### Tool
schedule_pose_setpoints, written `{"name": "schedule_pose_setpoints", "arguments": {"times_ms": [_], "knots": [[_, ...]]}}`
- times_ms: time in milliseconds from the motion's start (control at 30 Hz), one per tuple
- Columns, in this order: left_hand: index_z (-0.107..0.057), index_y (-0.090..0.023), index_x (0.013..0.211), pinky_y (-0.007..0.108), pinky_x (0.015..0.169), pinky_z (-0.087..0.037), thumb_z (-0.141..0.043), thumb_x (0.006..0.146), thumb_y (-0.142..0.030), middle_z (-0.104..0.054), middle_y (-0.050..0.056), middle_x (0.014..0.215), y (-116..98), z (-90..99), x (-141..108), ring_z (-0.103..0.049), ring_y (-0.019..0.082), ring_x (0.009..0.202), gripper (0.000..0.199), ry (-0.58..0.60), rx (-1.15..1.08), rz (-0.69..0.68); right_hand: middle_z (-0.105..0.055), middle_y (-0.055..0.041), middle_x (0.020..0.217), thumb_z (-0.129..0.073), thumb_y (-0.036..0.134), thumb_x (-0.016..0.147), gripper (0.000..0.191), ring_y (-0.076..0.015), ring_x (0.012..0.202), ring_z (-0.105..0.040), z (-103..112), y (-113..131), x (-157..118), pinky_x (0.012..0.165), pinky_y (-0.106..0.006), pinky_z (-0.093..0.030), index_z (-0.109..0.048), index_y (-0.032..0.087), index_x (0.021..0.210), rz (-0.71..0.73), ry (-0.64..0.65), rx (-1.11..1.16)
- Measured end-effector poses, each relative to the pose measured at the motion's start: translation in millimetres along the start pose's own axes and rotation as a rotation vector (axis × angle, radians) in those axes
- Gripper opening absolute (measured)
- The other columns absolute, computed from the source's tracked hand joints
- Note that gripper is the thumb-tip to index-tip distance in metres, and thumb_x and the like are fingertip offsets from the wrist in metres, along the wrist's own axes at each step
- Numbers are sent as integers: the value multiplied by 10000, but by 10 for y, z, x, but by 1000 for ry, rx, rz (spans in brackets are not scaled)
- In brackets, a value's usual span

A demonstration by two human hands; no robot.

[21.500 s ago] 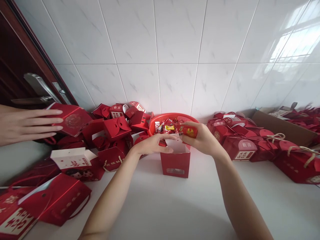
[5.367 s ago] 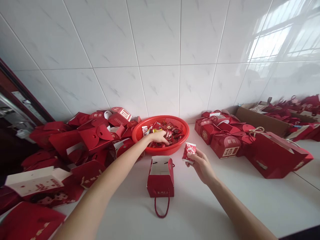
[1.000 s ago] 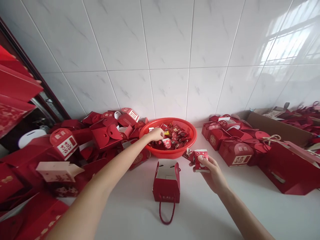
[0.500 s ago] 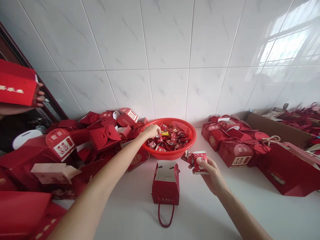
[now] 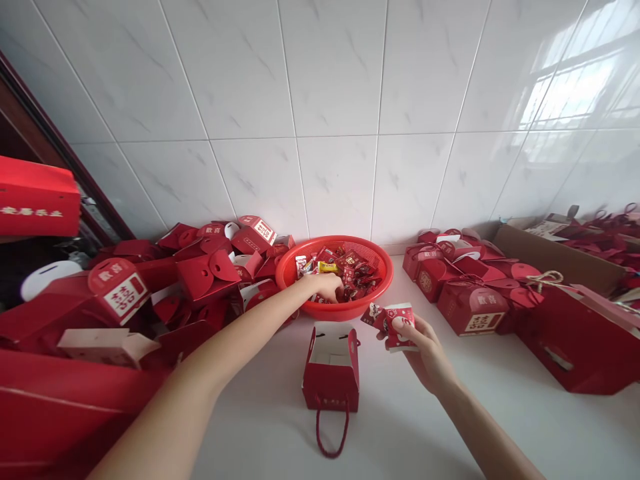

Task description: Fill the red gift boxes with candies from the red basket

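Note:
My left hand point(image 5: 330, 287) reaches down into a red plastic basket point(image 5: 350, 309) heaped with wrapped candies point(image 5: 353, 264). Its fingertips are buried among the wrappers, so whether they grip one is hidden. My right hand point(image 5: 421, 348), to the right and nearer me, is closed around several red candy packets point(image 5: 399, 327), the thumb pressing on top. Between the two arms an open red gift box point(image 5: 330, 387) stands on the white tabletop. Its white inside shows, and a dark red rope handle point(image 5: 332, 453) hangs toward me.
A jumbled pile of red gift boxes point(image 5: 120, 293) covers the left side. More closed boxes point(image 5: 473, 307) stand at right, beside a large red bag point(image 5: 575, 343) and a brown carton point(image 5: 560, 250). A bright red box point(image 5: 37, 200) is held up at far left. The tiled wall point(image 5: 335, 180) rises behind.
My left hand has moved right and nearer within the basket, from its left part to the front middle. The bright red box at far left has dropped lower. My right hand keeps its packets.

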State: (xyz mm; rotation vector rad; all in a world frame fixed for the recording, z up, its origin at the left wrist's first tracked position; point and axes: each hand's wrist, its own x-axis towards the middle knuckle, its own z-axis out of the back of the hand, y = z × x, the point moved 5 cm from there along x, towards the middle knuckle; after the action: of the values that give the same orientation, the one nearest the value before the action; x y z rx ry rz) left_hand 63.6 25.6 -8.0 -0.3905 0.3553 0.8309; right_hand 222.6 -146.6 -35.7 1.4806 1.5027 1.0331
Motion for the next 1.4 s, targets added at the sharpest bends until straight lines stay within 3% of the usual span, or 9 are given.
{"name": "schedule_pose_setpoints", "arguments": {"times_ms": [300,633,800,900,967,1167,1300,1400], "knots": [[-808,-247,907,230,492,-445,-581,590,-181,-755,15,790,-24,-55,-28,-631,194,641,396,135,-84,7,-696,-63,802,-790,496,720,356,-180,670,-609,-11,16,-12,632,-295,-434,-717,178,862,8,1,-7],[-810,-223,734,246,559,-483,-636,547,-117,-731,-8,647,-23,-22,12,-630,188,615,276,148,-232,-61,-694,-54,847,-793,481,728,343,-185,744,-644,16,6,20,645,-280,-452,-728,183,886,11,-4,11],[-801,-222,825,244,769,-530,-719,629,-193,-778,3,811,80,159,-30,-704,197,851,214,-29,-391,-110,-693,-57,839,-797,480,717,348,-193,731,-648,-6,18,17,631,-287,-450,-728,180,878,15,-6,10],[-787,-212,877,261,822,-535,-711,682,-213,-784,17,842,174,302,-85,-716,193,885,209,-177,-552,-113,-688,-52,808,-799,478,709,346,-196,714,-647,-14,18,15,630,-292,-452,-724,181,870,16,-1,12],[-782,-209,884,256,813,-536,-711,684,-194,-784,13,828,232,384,-130,-720,186,863,212,-261,-598,-93,-686,-48,796,-798,476,710,341,-191,705,-645,-10,15,17,630,-291,-454,-724,181,866,18,-1,10],[-781,-196,888,234,655,-502,-718,670,-150,-784,26,926,360,499,-245,-703,186,787,232,-413,-373,90,-704,-59,828,-791,482,716,343,-199,714,-657,4,-1,31,637,-296,-459,-728,184,874,28,-6,-11],[-773,-198,933,247,737,-500,-680,744,-182,-769,33,1025,249,518,-343,-692,201,905,212,-491,-356,99,-700,-52,804,-800,492,702,356,-199,712,-661,-4,-7,36,632,-300,-463,-727,184,865,32,-20,2],[-751,-181,1013,250,835,-492,-637,816,-252,-751,46,1084,-8,521,-536,-669,196,996,238,-531,-426,-18,-709,-58,822,-801,494,706,365,-205,725,-671,7,6,46,640,-302,-474,-723,181,876,41,-15,15]]}}
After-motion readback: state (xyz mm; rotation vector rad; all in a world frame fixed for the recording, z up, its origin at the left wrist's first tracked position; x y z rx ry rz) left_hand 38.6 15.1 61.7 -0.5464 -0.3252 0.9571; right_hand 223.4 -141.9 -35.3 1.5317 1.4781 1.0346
